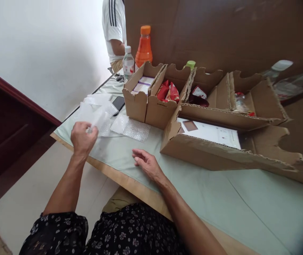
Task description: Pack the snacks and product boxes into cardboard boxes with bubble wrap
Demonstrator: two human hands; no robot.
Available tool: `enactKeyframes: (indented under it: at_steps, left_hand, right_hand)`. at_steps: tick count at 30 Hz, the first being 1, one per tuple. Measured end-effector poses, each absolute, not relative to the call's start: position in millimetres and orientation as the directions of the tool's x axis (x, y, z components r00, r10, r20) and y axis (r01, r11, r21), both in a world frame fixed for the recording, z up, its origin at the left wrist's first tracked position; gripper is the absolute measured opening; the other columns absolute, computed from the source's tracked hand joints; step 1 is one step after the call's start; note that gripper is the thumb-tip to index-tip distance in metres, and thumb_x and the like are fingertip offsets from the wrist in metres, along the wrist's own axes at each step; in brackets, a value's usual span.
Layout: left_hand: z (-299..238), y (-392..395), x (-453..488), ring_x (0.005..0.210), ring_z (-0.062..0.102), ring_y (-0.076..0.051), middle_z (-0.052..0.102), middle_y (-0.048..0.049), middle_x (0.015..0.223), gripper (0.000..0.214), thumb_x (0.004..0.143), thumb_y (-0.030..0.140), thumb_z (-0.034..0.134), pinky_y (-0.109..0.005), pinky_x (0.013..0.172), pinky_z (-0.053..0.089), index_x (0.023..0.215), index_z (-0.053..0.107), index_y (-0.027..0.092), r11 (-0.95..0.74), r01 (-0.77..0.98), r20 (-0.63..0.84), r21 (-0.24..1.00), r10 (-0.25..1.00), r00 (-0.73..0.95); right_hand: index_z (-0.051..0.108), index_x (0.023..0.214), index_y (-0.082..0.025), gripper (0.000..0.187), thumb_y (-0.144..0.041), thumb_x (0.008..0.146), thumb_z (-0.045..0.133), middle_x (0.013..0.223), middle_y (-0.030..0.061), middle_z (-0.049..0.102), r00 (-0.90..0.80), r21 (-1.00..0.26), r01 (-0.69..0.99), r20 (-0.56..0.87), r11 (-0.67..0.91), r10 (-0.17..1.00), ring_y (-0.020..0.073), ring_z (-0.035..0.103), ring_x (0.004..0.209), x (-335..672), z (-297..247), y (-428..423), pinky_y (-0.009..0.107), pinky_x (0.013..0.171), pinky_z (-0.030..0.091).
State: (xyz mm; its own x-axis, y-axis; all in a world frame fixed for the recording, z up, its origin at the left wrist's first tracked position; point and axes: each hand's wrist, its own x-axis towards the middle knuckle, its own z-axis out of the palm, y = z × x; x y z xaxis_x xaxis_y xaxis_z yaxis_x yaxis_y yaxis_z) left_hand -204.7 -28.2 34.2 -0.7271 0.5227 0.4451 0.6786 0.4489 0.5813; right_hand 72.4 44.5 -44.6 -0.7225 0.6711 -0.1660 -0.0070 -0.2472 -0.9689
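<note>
At the left of the table, my left hand (83, 139) is curled with thumb and fingers closed on a clear bubble wrap bag (104, 118) at the near edge of a loose pile. Its exact grip is partly hidden behind the knuckles. A flat piece of bubble wrap (135, 130) lies to the right of the pile. Nearer the table's front edge, my right hand (147, 163) has its fingers loosely bent and the thumb apart, holding nothing. It is over the bare cloth, left of the long cardboard box.
A phone (118, 105) lies behind the wrap. Cardboard bins (135, 106) hold white packs, red packets and other goods; the long front box (207, 156) holds a white box (212, 133). Bottles, one orange (144, 47), stand behind. A person in a white shirt (114, 32) is beyond.
</note>
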Motion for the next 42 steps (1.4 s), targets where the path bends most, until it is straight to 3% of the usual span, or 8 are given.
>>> enactKeyframes:
  at_steps: [4, 9, 13, 21, 26, 30, 34, 42]
  left_hand:
    - [60.6, -55.8, -183.2, 0.077, 0.062, -0.02, 0.058, 0.0015, 0.074, 0.023, 0.07, 0.041, 0.071, -0.035, 0.072, 0.057, 0.077, 0.06, 0.021, -0.011, 0.145, 0.131, 0.989, 0.497, -0.858]
    - [60.5, -72.8, -99.9, 0.09, 0.071, -0.027, 0.072, -0.0047, 0.085, 0.024, 0.072, 0.042, 0.075, -0.043, 0.081, 0.063, 0.081, 0.068, 0.021, -0.014, -0.343, -0.184, 0.939, 0.822, -0.539]
    - [43.8, -76.0, -41.1, 0.1, 0.073, -0.032, 0.078, -0.0092, 0.095, 0.034, 0.076, 0.05, 0.073, -0.048, 0.089, 0.06, 0.093, 0.075, 0.02, 0.166, -0.427, -0.301, 0.889, 0.915, -0.269]
    - [13.6, -77.2, -25.5, 0.139, 0.055, -0.034, 0.063, -0.0142, 0.145, 0.058, 0.093, 0.06, 0.057, -0.051, 0.115, 0.045, 0.136, 0.062, 0.022, 0.061, 0.0, -0.056, 0.998, 0.93, -0.364]
    - [52.4, -58.4, -1.3, 0.159, 0.024, -0.038, 0.043, -0.0146, 0.164, 0.092, 0.08, 0.052, 0.079, -0.059, 0.129, 0.019, 0.159, 0.039, 0.026, -0.305, 0.538, 0.298, 0.786, 0.949, 0.104]
    - [63.2, -27.8, 10.7, 0.113, 0.068, -0.028, 0.077, -0.0058, 0.109, 0.043, 0.086, 0.045, 0.073, -0.057, 0.129, 0.017, 0.124, 0.071, 0.027, -0.411, 0.492, 0.152, 0.767, 0.862, 0.483]
    - [44.7, -19.8, -15.8, 0.08, 0.066, -0.019, 0.071, 0.0013, 0.079, 0.011, 0.086, 0.032, 0.068, -0.055, 0.124, 0.026, 0.079, 0.072, 0.025, -0.257, 0.598, -0.028, 0.759, 0.905, 0.424]
    - [38.5, -24.6, -70.7, 0.077, 0.067, -0.02, 0.074, -0.0021, 0.087, 0.02, 0.085, 0.041, 0.067, -0.027, 0.067, 0.05, 0.093, 0.075, 0.025, 0.095, 0.553, -0.271, 0.827, 0.931, 0.245]
  right_hand:
    - [0.073, 0.119, -0.022, 0.049, -0.051, 0.079, 0.078, 0.126, 0.0126, 0.072, -0.725, -0.974, -0.013, -0.147, -0.227, 0.673, 0.0297, 0.068, 0.118, 76.5, -35.9, 40.4, 0.048, 0.098, 0.057]
    - [0.056, 0.145, -0.029, 0.084, -0.065, 0.073, 0.082, 0.158, 0.0141, 0.051, -0.677, -0.941, -0.119, -0.157, -0.318, 0.719, 0.0325, 0.054, 0.14, 99.1, -14.9, 21.7, 0.049, 0.108, 0.051]
    - [0.068, 0.129, -0.025, 0.082, -0.074, 0.065, 0.084, 0.13, 0.0132, 0.071, -0.653, -0.833, -0.278, -0.202, -0.479, 0.73, 0.0329, 0.066, 0.122, 124.1, -1.3, 7.5, 0.046, 0.098, 0.057]
    - [0.079, 0.09, -0.023, 0.028, -0.05, 0.081, 0.08, 0.079, 0.0008, 0.072, -0.436, -0.988, -0.06, -0.105, -0.145, 0.894, 0.0145, 0.06, 0.067, 211.0, 32.6, 3.0, 0.026, 0.062, 0.049]
    - [0.079, 0.091, -0.023, 0.022, -0.039, 0.096, 0.065, 0.076, -0.0007, 0.071, -0.692, -0.971, 0.174, -0.002, 0.164, 0.722, 0.0138, 0.06, 0.066, 236.6, 67.7, -0.4, 0.025, 0.063, 0.048]
    - [0.079, 0.086, -0.024, 0.025, -0.038, 0.097, 0.062, 0.072, 0.0005, 0.073, -0.704, -0.892, 0.243, 0.108, 0.38, 0.702, 0.0149, 0.061, 0.063, 257.0, 93.8, -5.8, 0.027, 0.065, 0.051]
    - [0.079, 0.076, -0.028, 0.023, -0.043, 0.091, 0.071, 0.064, 0.0013, 0.069, -0.413, -0.908, 0.308, 0.141, 0.284, 0.9, 0.0156, 0.056, 0.053, 302.9, 91.4, -17.8, 0.028, 0.051, 0.047]
    - [0.08, 0.08, -0.024, 0.032, -0.056, 0.075, 0.081, 0.083, 0.0057, 0.079, 0.148, -0.917, 0.399, 0.06, -0.004, 0.987, 0.0255, 0.073, 0.078, 357.4, 31.2, -16.4, 0.038, 0.072, 0.061]
